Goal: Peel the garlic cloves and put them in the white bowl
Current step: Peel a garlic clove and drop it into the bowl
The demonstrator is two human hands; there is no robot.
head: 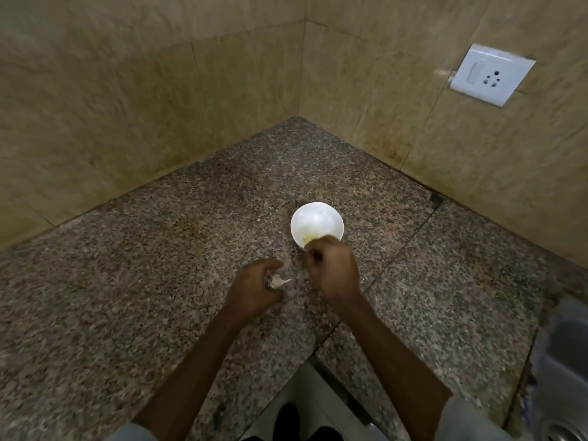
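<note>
A small white bowl [317, 221] stands on the speckled granite counter [159, 281], with something yellowish at its near inner wall. My right hand [332, 268] hovers at the bowl's near rim with its fingers curled; whether it holds a clove is hidden. My left hand [254, 289] is to the left and nearer, its fingers curled round a white garlic piece [278, 281] with papery skin sticking out to the right.
Tiled walls meet in a corner behind the bowl. A white socket plate [491, 74] is on the right wall. A steel sink [560, 377] lies at the right edge. The counter's front edge runs at the bottom middle.
</note>
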